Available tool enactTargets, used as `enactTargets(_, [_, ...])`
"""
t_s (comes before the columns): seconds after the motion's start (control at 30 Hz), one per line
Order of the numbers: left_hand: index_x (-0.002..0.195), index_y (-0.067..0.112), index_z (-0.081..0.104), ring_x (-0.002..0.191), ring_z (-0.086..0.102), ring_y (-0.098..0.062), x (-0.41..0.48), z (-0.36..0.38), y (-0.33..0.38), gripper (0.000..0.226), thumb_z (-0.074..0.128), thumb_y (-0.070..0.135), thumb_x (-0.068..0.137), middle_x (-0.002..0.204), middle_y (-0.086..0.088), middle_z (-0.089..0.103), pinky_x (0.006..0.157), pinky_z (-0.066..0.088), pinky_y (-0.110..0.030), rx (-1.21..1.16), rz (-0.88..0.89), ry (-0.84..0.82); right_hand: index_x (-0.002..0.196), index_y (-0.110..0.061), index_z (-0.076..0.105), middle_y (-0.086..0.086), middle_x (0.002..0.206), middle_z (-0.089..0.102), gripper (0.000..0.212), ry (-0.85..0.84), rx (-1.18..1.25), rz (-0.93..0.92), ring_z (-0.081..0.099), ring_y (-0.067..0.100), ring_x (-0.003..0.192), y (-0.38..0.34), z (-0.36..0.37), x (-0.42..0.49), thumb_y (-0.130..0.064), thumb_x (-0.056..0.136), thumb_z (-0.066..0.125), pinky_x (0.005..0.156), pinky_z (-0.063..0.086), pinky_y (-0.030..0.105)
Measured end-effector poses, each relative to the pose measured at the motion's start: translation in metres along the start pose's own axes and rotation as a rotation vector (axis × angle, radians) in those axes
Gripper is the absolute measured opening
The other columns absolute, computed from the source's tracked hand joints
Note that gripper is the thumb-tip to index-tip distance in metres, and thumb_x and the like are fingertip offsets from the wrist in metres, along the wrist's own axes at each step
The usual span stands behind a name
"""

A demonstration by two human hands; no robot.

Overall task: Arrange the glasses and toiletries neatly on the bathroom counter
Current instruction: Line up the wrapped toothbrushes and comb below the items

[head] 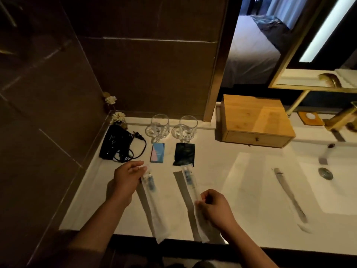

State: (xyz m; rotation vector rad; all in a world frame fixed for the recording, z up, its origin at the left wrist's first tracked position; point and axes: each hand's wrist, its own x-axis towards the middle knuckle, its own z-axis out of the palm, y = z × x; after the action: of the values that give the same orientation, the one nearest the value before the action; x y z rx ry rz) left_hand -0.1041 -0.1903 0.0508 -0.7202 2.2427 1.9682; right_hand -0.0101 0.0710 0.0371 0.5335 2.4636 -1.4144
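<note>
Two clear glasses stand at the back of the white counter [222, 171], the left glass [159, 126] beside the right glass [187, 127]. In front of them lie a blue-and-pink packet [158, 153] and a black sachet [184, 154]. Two long wrapped toothbrush kits lie side by side toward the front edge. My left hand [126, 180] pinches the top end of the left kit [154, 207]. My right hand [214, 207] grips the middle of the right kit [190, 182].
A black hair dryer with coiled cord [117, 144] lies at the back left by white flowers [117, 117]. A wooden drawer box [255, 120] stands at the back right. The sink basin [309, 190] with drain and gold tap [342, 118] lies to the right.
</note>
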Motion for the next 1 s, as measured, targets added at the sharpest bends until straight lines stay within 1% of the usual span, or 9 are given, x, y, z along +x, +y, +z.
enactTargets(0.1, [0.113,0.006,0.074,0.090,0.068,-0.024,0.009,-0.014,0.005,0.024,0.075,0.003,0.089,0.103,-0.015,0.074,0.074,0.053,-0.030,-0.012,-0.001,-0.050,0.080,-0.018,0.064,0.002,0.076,0.072,0.010,0.006,0.010,0.081,0.070,0.020,0.068,-0.014,0.033,-0.003,-0.025,0.083,0.070,0.059,0.058,0.034])
enactTargets(0.27, [0.109,0.003,0.073,0.082,0.066,-0.021,0.020,-0.025,0.002,0.020,0.074,-0.001,0.088,0.099,-0.016,0.072,0.069,0.051,-0.028,-0.039,-0.034,-0.115,0.080,-0.022,0.063,-0.004,0.074,0.070,0.009,0.091,-0.019,0.106,0.067,0.010,0.065,-0.028,0.069,-0.008,-0.025,0.085,0.069,0.052,0.047,0.019])
enactTargets(0.47, [0.096,0.010,0.075,0.076,0.067,-0.015,0.024,-0.029,-0.003,0.012,0.075,0.001,0.088,0.090,-0.008,0.074,0.057,0.048,-0.019,-0.017,-0.068,-0.147,0.086,-0.022,0.068,-0.005,0.084,0.071,0.002,0.158,0.026,0.081,0.066,0.013,0.078,-0.036,0.080,-0.012,-0.022,0.088,0.069,0.072,0.056,0.030])
enactTargets(0.53, [0.093,0.011,0.074,0.076,0.067,-0.016,0.025,-0.028,-0.002,0.012,0.074,-0.001,0.088,0.092,-0.011,0.074,0.060,0.049,-0.023,-0.060,-0.096,-0.148,0.086,-0.026,0.070,-0.008,0.084,0.071,0.004,0.201,0.022,0.021,0.066,0.007,0.078,-0.036,0.080,-0.018,-0.026,0.090,0.068,0.069,0.054,0.023])
enactTargets(0.6, [0.087,0.010,0.073,0.078,0.068,-0.019,0.024,-0.024,0.000,0.015,0.072,-0.004,0.089,0.093,-0.014,0.073,0.063,0.053,-0.026,-0.145,-0.134,-0.160,0.088,-0.031,0.072,-0.012,0.084,0.073,0.010,0.123,0.053,-0.076,0.066,0.004,0.076,-0.042,0.081,-0.026,-0.034,0.092,0.063,0.064,0.048,0.016])
enactTargets(0.67, [0.084,0.010,0.072,0.078,0.070,-0.019,0.022,-0.018,0.004,0.018,0.069,-0.007,0.090,0.090,-0.012,0.073,0.059,0.057,-0.024,-0.231,-0.172,-0.177,0.097,-0.034,0.074,-0.013,0.084,0.075,0.017,-0.082,0.197,-0.117,0.068,0.004,0.072,-0.055,0.086,-0.033,-0.043,0.093,0.060,0.060,0.051,0.018])
enactTargets(0.73, [0.084,0.011,0.071,0.078,0.070,-0.017,0.020,-0.011,0.007,0.021,0.067,-0.008,0.091,0.089,-0.009,0.073,0.052,0.057,-0.017,-0.284,-0.189,-0.177,0.101,-0.038,0.073,-0.013,0.084,0.076,0.016,-0.157,0.220,-0.141,0.071,0.006,0.072,-0.065,0.095,-0.034,-0.044,0.091,0.062,0.060,0.054,0.021])
enactTargets(0.87, [0.115,0.009,0.068,0.085,0.069,-0.015,0.016,-0.004,0.010,0.022,0.064,-0.002,0.096,0.101,-0.007,0.071,0.061,0.056,-0.021,-0.281,-0.202,-0.180,0.087,-0.028,0.072,-0.007,0.080,0.073,0.008,0.057,0.070,-0.130,0.068,0.008,0.076,-0.071,0.103,-0.023,-0.023,0.087,0.066,0.073,0.056,0.027])
enactTargets(1.0, [0.142,0.009,0.053,0.113,0.067,-0.031,0.006,-0.011,0.000,0.042,0.061,0.009,0.101,0.128,-0.015,0.067,0.081,0.058,-0.031,-0.117,-0.153,-0.184,0.095,-0.027,0.069,-0.011,0.093,0.069,0.007,0.166,-0.179,-0.260,0.064,0.007,0.080,-0.073,0.106,-0.017,-0.028,0.090,0.065,0.079,0.053,0.023])
